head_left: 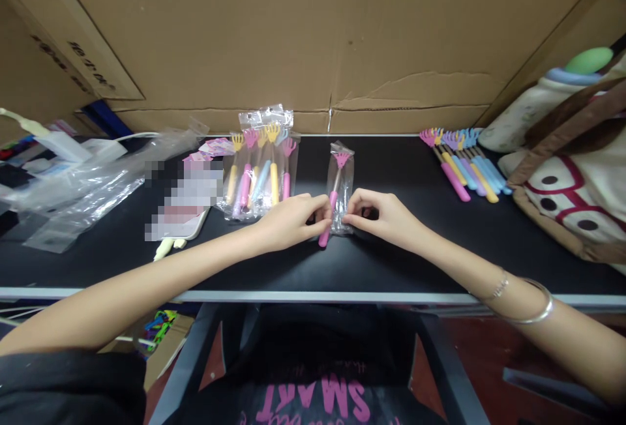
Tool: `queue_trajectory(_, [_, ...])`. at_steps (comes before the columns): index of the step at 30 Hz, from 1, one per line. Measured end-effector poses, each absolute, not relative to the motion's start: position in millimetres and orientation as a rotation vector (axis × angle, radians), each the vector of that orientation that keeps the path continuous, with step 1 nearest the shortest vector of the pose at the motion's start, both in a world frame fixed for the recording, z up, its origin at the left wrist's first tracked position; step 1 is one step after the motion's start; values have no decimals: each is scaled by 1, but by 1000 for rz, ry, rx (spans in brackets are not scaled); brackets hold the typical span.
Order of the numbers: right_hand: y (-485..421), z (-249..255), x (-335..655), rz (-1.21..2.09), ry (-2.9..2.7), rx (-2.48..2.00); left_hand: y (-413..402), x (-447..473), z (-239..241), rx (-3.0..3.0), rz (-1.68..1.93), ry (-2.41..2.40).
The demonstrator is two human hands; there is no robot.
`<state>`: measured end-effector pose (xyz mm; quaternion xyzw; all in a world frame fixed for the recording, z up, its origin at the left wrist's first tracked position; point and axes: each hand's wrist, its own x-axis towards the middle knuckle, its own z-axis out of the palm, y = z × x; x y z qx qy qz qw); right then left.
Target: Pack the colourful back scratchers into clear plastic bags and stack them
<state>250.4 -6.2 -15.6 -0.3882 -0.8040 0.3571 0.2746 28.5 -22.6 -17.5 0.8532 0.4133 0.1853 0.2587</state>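
The left hand (292, 221) clamps the pink scratcher (333, 199) by its handle in a closed pinch; the scratcher lies mostly inside the clear bag (346, 180), at the middle of the black table (391, 265). The right hand (391, 216) pinches the bag's right edge; bagged scratchers (274, 180) lie far left, loose scratchers (464, 173) far right

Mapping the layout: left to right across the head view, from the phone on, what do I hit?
Phone → bagged scratchers → left hand → pink scratcher → right hand → loose scratchers → brown-and-white bag.
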Motion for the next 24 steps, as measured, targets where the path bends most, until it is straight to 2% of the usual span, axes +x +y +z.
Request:
queue_trajectory(6, [-2, -22, 252, 1144, -2085, -1065, -18, 29, -13, 2157, 489, 1004])
queue_trajectory(24, [19, -19, 250, 946, -2232, -936, 1, 36, -12, 2862, 647, 977])
